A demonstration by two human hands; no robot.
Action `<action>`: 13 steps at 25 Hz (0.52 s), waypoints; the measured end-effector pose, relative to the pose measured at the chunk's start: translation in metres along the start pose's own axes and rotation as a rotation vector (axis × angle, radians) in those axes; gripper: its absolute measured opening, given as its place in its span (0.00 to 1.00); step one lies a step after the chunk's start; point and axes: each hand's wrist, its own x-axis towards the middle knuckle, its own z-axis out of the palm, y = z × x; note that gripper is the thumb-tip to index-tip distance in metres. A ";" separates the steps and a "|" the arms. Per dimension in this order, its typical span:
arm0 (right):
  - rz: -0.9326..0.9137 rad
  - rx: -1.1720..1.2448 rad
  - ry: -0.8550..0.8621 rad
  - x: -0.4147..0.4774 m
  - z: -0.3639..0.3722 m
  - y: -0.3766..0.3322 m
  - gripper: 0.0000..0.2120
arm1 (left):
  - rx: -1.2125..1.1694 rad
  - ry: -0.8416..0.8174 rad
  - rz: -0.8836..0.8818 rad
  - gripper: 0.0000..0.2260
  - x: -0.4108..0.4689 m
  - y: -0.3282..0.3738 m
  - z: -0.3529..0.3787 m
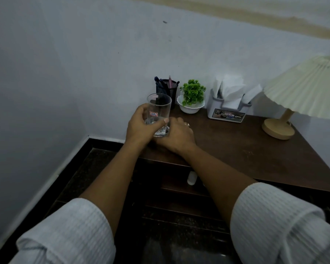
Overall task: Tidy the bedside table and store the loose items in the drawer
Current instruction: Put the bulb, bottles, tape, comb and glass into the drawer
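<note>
A clear drinking glass (159,109) with a small white sticker stands at the back left corner of the dark wooden bedside table (246,149). My left hand (139,126) grips the glass, fingers curled round its left side and thumb across the front. My right hand (176,134) lies beside the glass base, fingers curled against it; whether it holds the base is unclear. Below the tabletop, the drawer (179,185) stands slightly open with a small white item (191,178) inside.
At the back stand a black mesh pen holder (168,88), a small green plant in a white bowl (191,100) and a grey tissue holder (230,107). A lamp with a pleated cream shade (309,92) occupies the right. The wall corner is on the left.
</note>
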 end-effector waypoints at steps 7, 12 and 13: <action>-0.013 -0.001 0.027 -0.002 0.000 0.000 0.44 | -0.012 -0.011 0.018 0.31 0.007 -0.002 0.000; -0.018 0.002 0.073 -0.001 0.004 0.001 0.42 | 0.014 -0.017 0.041 0.29 0.005 0.000 0.000; -0.025 0.020 0.082 -0.003 0.002 0.001 0.42 | 0.022 -0.021 0.053 0.29 0.003 0.001 0.000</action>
